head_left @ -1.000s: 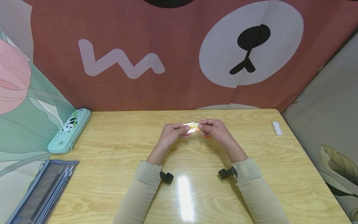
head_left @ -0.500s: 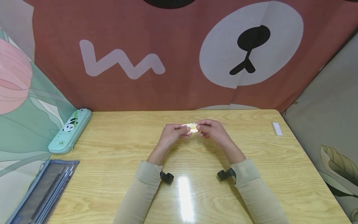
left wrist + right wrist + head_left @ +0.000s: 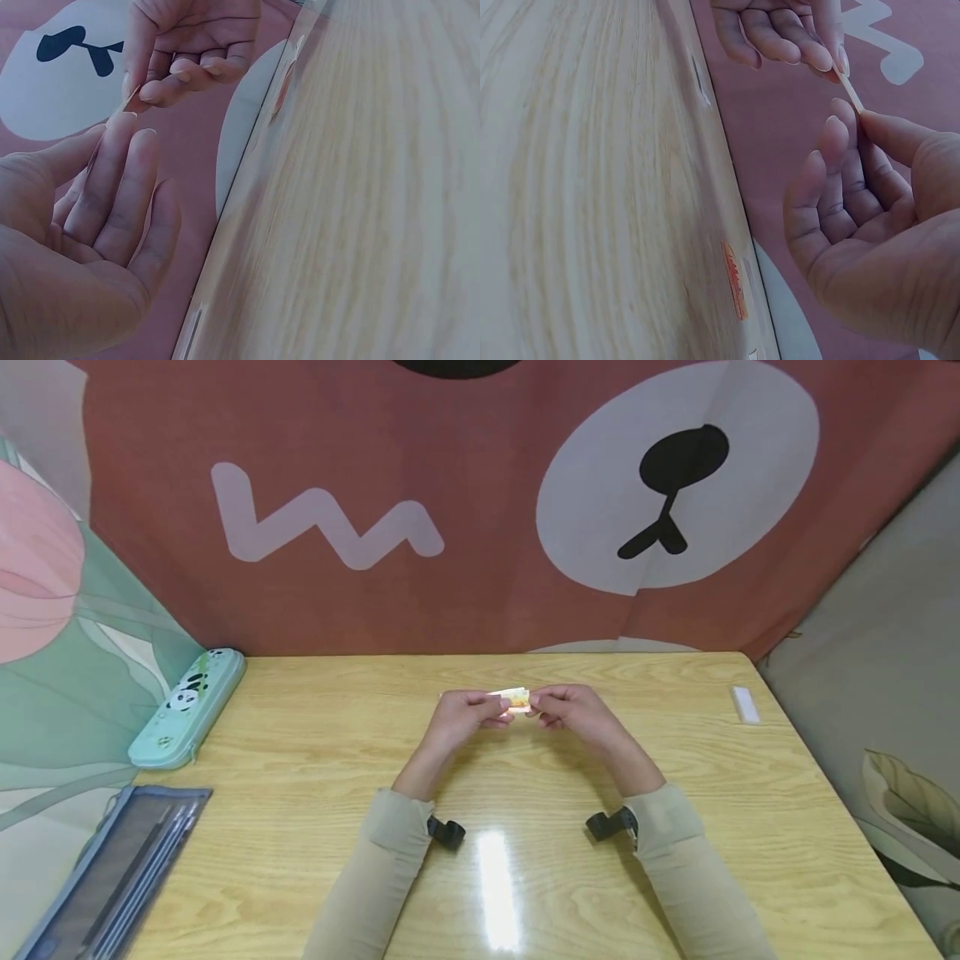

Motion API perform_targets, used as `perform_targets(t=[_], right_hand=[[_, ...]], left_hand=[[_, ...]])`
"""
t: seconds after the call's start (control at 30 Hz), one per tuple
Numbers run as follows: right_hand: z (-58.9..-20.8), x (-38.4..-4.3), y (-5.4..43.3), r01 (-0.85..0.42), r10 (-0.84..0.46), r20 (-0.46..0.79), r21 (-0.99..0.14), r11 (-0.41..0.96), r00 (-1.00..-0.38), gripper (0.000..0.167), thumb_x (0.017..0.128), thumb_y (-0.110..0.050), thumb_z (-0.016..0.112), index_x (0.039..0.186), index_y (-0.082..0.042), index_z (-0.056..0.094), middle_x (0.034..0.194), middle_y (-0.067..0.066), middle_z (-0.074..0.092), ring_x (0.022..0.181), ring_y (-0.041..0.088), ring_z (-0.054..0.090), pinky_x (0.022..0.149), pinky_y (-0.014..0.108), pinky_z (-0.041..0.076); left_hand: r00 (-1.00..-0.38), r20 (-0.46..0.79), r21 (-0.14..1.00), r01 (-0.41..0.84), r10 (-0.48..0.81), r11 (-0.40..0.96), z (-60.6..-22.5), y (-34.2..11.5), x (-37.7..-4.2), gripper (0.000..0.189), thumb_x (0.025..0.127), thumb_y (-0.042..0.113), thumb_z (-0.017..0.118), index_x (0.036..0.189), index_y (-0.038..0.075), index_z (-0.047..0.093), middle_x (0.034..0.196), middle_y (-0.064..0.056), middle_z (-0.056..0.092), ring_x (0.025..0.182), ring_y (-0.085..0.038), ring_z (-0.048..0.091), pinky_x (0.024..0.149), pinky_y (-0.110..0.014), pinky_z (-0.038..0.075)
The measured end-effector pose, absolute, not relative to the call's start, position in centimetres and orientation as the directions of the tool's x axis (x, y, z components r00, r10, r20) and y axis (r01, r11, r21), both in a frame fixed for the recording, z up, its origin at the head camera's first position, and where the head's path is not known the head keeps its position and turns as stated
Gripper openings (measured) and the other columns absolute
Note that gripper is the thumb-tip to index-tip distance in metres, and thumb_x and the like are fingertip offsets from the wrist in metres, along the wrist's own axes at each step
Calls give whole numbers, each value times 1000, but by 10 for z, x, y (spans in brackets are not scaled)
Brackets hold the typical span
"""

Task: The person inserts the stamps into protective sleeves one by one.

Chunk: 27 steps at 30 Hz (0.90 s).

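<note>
Above the far part of the table, both hands pinch a small, thin, flat piece (image 3: 517,700) with shiny white and yellow print. My left hand (image 3: 457,718) grips its left end between thumb and fingers. At the right end, my right hand (image 3: 581,714) has thumb and forefinger tips on the edge. In the right wrist view the piece (image 3: 852,93) shows edge-on as a narrow strip, and the other fingers of the right hand (image 3: 877,202) curve loosely. The left wrist view shows the left hand (image 3: 105,217) pinching the same strip. Its exact kind cannot be told.
A flat orange-red printed piece (image 3: 733,281) lies near the table's far edge. A mint panda pencil case (image 3: 187,710) and a mesh pouch (image 3: 120,877) with long thin items lie at the left. A small white block (image 3: 745,704) rests at the far right.
My right fingers shift slightly along the piece's right end. The orange-red edge seen below my right hand earlier is now hidden in the head view. My left hand stays nearly still.
</note>
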State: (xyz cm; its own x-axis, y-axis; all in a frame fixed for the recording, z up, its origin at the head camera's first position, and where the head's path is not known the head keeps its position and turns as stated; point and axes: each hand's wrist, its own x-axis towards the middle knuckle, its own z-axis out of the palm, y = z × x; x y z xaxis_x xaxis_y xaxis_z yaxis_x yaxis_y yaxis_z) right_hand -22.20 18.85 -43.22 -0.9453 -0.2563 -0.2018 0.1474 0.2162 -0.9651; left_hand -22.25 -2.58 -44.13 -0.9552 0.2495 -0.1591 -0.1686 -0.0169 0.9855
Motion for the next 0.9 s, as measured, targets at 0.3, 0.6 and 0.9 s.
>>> perform_targets(t=[0.3, 0.6, 0.9], right_hand=[[-432, -221, 185, 151, -230, -201, -964, 217, -952, 33, 101, -16, 62, 120, 11, 66, 81, -10, 70, 71, 7, 62, 72, 24, 59], [-432, -219, 184, 145, -206, -190, -966, 215, -960, 31, 100, -16, 63, 117, 10, 66, 80, -10, 68, 72, 9, 62, 72, 25, 59], [-430, -221, 183, 129, -211, -191, -953, 273, -959, 33, 100, -19, 65, 117, 9, 68, 82, -9, 68, 74, 10, 62, 74, 27, 58]], left_hand=[[-951, -169, 985, -174, 260, 4, -442, -28, -223, 27, 92, 17, 75, 108, -5, 76, 90, -16, 79, 91, -33, 77, 92, -46, 62], [-950, -165, 985, -172, 266, -5, -442, -28, -223, 27, 92, 18, 76, 107, -6, 76, 89, -15, 79, 93, -36, 76, 92, -47, 62], [-948, -171, 984, -175, 270, 8, -441, -27, -222, 27, 92, 18, 76, 104, -6, 76, 89, -14, 79, 100, -41, 73, 91, -43, 63]])
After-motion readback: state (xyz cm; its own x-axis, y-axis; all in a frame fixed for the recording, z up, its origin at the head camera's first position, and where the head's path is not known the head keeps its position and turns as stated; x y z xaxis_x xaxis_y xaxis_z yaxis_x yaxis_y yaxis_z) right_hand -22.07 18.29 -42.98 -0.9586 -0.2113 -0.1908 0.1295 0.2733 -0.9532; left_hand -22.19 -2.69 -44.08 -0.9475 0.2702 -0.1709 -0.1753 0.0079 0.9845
